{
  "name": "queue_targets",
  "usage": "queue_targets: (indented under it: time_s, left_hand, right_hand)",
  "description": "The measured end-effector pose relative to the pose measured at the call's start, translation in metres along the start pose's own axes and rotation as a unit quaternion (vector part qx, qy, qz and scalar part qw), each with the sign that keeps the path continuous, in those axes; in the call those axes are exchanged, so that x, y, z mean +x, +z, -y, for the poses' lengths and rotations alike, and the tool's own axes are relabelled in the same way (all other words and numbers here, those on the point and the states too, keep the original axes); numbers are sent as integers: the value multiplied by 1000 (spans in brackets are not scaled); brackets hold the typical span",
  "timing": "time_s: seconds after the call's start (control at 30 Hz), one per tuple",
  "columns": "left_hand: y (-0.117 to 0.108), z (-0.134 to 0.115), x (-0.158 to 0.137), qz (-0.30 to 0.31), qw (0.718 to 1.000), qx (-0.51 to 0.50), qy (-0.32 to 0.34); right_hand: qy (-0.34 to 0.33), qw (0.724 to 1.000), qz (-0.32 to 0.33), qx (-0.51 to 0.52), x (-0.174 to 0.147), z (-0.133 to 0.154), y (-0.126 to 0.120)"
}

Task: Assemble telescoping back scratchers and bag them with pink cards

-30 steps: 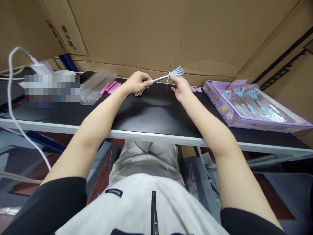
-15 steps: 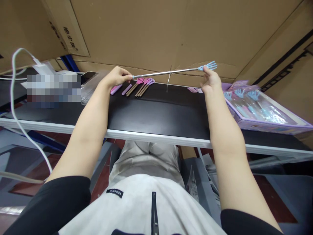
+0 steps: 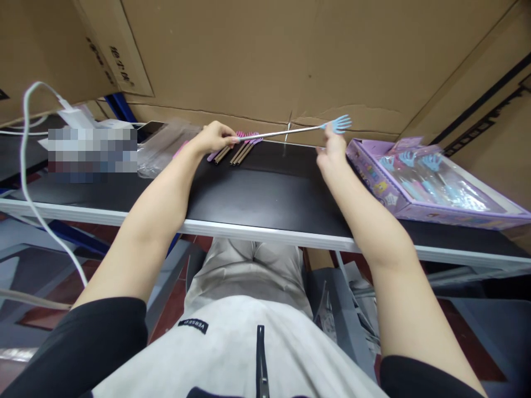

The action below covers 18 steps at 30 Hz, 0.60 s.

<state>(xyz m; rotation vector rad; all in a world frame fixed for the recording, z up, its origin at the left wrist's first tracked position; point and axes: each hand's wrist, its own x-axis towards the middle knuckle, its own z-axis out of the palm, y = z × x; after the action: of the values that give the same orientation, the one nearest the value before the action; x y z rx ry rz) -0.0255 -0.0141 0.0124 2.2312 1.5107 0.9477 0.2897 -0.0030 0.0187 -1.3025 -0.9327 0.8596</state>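
A telescopic back scratcher (image 3: 286, 132) with a light-blue hand-shaped head is stretched nearly level above the table. My left hand (image 3: 218, 137) is closed on its handle end, which the fingers mostly hide. My right hand (image 3: 333, 146) pinches the rod just below the blue head. Beyond my left hand, several pink and purple back scratchers (image 3: 244, 150) lie on the black table, their metal rods pointing toward me. A pink piece beside my left wrist is mostly covered.
An open purple display box (image 3: 385, 190) with bagged back scratchers stands at the right. Clear plastic bags (image 3: 166, 146) lie to the left, near a white charger and cable (image 3: 25, 149). Cardboard (image 3: 265, 61) walls off the back; a pale metal edge (image 3: 269, 232) runs along the front.
Both hands have moved toward each other, and the extended back scratcher looks shorter. The blue head has come left and slightly down; my left hand has gone right.
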Motion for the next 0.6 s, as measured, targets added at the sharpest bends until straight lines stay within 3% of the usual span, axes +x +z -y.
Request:
queue_targets:
  time_s: [0.1, 0.2, 0.47, 0.6]
  left_hand:
    - [12, -21, -1, -9, 1000, 21, -5]
    - [21, -36, -3, -12, 999, 35, 11]
    - [29, -47, -7, 15, 999, 43, 26]
    - [29, -54, -12, 114, 993, 20, 3]
  right_hand:
    - [-39, 996, 67, -37, -19, -22, 21]
    - [-43, 994, 90, -36, -34, -39, 34]
    - [-14, 992, 121, -17, -51, -41, 37]
    - [-16, 988, 150, -29, -47, -39, 36]
